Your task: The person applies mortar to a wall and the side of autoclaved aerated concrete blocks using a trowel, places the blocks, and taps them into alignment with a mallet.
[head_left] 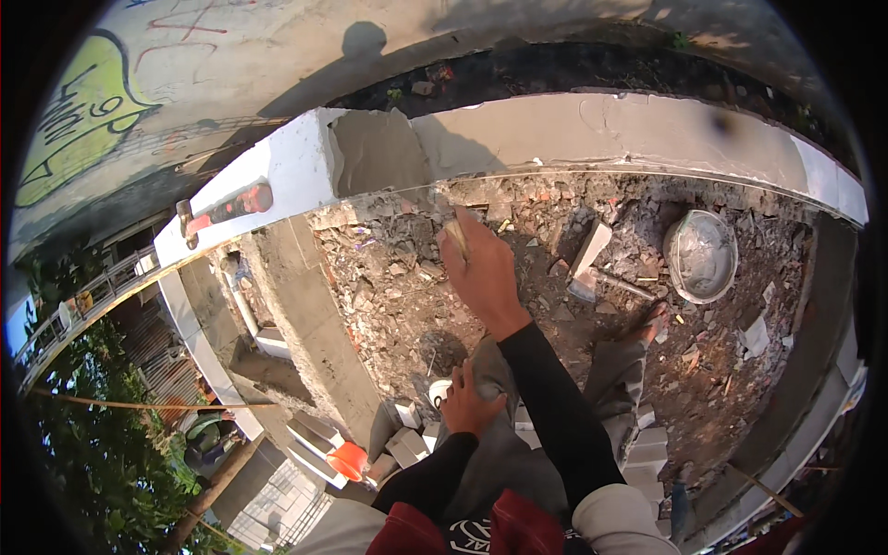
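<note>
My right hand (pixel 486 277) reaches forward, its fingers wrapped round the pale wooden handle of a trowel (pixel 458 237); the blade is hard to make out against the wall edge. Just beyond it runs a low wall of white blocks (pixel 282 166), whose top carries a smooth layer of grey mortar (pixel 555 132). A darker, wetter patch of mortar (pixel 377 153) lies near the corner. My left hand (pixel 470 405) rests on my bent knee, fingers apart and holding nothing. A thin string line (pixel 592 171) stretches along the near edge of the wall.
A hammer (pixel 227 211) with a red and black grip lies on the left block. On the rubble floor stand a round mortar basin (pixel 731 268) and a wooden-handled tool (pixel 624 284) beside a broken block (pixel 593 245). Lower left are an orange bucket (pixel 348 460) and loose blocks (pixel 402 448).
</note>
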`<action>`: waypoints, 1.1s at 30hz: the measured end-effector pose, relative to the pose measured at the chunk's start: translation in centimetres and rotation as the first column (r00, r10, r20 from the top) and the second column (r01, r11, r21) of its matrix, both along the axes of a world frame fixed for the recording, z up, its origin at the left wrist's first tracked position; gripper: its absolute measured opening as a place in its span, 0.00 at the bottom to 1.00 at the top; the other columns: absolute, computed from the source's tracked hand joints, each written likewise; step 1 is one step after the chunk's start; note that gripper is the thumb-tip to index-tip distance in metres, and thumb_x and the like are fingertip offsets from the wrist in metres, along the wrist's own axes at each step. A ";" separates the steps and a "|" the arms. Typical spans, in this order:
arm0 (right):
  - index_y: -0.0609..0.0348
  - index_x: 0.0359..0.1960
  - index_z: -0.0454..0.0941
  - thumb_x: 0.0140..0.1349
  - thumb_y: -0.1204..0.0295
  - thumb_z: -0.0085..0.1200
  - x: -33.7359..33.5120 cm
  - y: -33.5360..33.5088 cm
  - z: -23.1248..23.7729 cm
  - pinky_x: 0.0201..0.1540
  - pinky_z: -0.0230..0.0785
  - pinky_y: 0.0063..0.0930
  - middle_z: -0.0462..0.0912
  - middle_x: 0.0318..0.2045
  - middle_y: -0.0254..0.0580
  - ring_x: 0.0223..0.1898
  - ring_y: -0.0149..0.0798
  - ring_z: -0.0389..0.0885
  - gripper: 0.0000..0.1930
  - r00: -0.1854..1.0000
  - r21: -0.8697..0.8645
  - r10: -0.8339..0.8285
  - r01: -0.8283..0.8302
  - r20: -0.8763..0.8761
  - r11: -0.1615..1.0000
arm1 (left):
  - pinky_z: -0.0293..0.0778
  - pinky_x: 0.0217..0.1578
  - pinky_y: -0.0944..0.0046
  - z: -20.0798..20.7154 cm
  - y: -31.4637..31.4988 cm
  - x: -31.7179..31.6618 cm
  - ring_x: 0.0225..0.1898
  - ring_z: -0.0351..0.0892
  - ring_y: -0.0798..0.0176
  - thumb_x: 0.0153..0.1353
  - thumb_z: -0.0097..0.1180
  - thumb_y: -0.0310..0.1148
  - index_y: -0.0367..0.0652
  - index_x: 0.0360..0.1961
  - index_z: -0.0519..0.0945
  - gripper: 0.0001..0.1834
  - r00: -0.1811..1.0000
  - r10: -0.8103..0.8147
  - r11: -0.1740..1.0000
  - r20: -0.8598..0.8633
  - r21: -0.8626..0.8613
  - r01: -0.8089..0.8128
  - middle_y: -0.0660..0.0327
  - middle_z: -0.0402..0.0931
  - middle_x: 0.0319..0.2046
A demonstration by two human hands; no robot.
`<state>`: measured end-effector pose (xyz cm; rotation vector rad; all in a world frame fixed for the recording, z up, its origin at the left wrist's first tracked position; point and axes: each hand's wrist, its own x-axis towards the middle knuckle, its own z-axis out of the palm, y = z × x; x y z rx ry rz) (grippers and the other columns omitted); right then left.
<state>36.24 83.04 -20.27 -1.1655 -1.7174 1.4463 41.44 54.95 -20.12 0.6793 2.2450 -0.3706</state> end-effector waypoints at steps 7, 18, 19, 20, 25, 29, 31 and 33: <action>0.66 0.60 0.77 0.72 0.64 0.56 5.2 -3.1 2.7 0.36 0.78 0.39 0.86 0.31 0.47 0.30 0.44 0.86 0.21 0.987 -0.498 0.114 -0.155 -0.112 0.853 | 0.71 0.56 0.33 0.5 -0.2 -0.8 0.63 0.75 0.38 0.44 0.73 0.60 0.53 0.76 0.60 0.59 0.999 0.030 0.999 -0.027 -0.030 -0.031 0.46 0.62 0.73; 0.65 0.58 0.78 0.76 0.62 0.53 0.3 5.2 5.0 0.27 0.73 0.25 0.79 0.27 0.35 0.22 0.27 0.78 0.19 0.848 -0.681 -0.034 -0.400 -0.529 0.613 | 0.71 0.57 0.34 -0.2 -0.8 -0.6 0.62 0.75 0.32 0.43 0.73 0.62 0.53 0.77 0.59 0.61 1.000 0.019 1.000 0.021 -0.011 -0.018 0.45 0.62 0.73; 0.65 0.61 0.77 0.75 0.63 0.54 0.1 4.3 4.7 0.33 0.75 0.28 0.81 0.30 0.40 0.27 0.33 0.81 0.20 0.888 -0.540 0.075 -0.341 -0.454 0.770 | 0.71 0.57 0.34 0.0 -0.5 -0.6 0.62 0.75 0.32 0.43 0.73 0.62 0.53 0.77 0.59 0.61 1.000 0.018 1.000 0.022 -0.009 -0.018 0.45 0.62 0.73; 0.66 0.63 0.76 0.74 0.65 0.55 0.1 3.6 4.4 0.39 0.78 0.32 0.84 0.32 0.45 0.31 0.39 0.85 0.22 0.923 -0.360 0.160 -0.290 -0.350 0.887 | 0.71 0.58 0.34 0.1 -0.3 -0.6 0.63 0.75 0.32 0.44 0.72 0.61 0.53 0.77 0.59 0.61 1.000 0.022 1.000 0.020 -0.016 -0.021 0.45 0.62 0.73; 0.65 0.65 0.75 0.70 0.66 0.59 1.8 0.5 3.4 0.50 0.76 0.35 0.85 0.46 0.56 0.45 0.52 0.86 0.24 0.931 -0.202 0.240 -0.300 -0.277 0.932 | 0.70 0.59 0.33 0.3 0.0 -0.5 0.63 0.75 0.33 0.44 0.72 0.61 0.53 0.77 0.59 0.60 0.999 0.033 0.999 0.025 -0.008 -0.033 0.46 0.61 0.74; 0.62 0.66 0.75 0.71 0.66 0.60 4.7 -6.2 -0.4 0.47 0.77 0.36 0.82 0.31 0.41 0.39 0.35 0.81 0.24 0.960 -0.085 0.193 -0.214 -0.204 0.973 | 0.78 0.53 0.37 0.6 0.4 -0.7 0.58 0.79 0.34 0.44 0.73 0.60 0.47 0.76 0.60 0.60 0.998 -0.053 0.999 -0.018 0.003 0.053 0.41 0.66 0.70; 0.64 0.66 0.74 0.72 0.65 0.58 4.7 -6.8 -0.8 0.45 0.77 0.34 0.82 0.31 0.42 0.37 0.34 0.81 0.24 0.979 -0.105 0.097 -0.117 -0.181 0.987 | 0.78 0.53 0.39 1.0 0.4 -0.9 0.59 0.79 0.35 0.45 0.73 0.60 0.46 0.76 0.60 0.60 0.999 -0.054 0.997 0.001 -0.049 0.054 0.41 0.66 0.70; 0.65 0.64 0.75 0.73 0.62 0.57 3.3 -5.6 -0.1 0.44 0.77 0.34 0.84 0.33 0.45 0.35 0.36 0.84 0.25 0.991 -0.291 -0.058 0.021 -0.118 0.956 | 0.79 0.53 0.40 0.6 0.3 -1.0 0.59 0.79 0.36 0.45 0.73 0.60 0.46 0.76 0.60 0.60 0.998 -0.056 0.998 -0.013 -0.021 0.056 0.41 0.66 0.70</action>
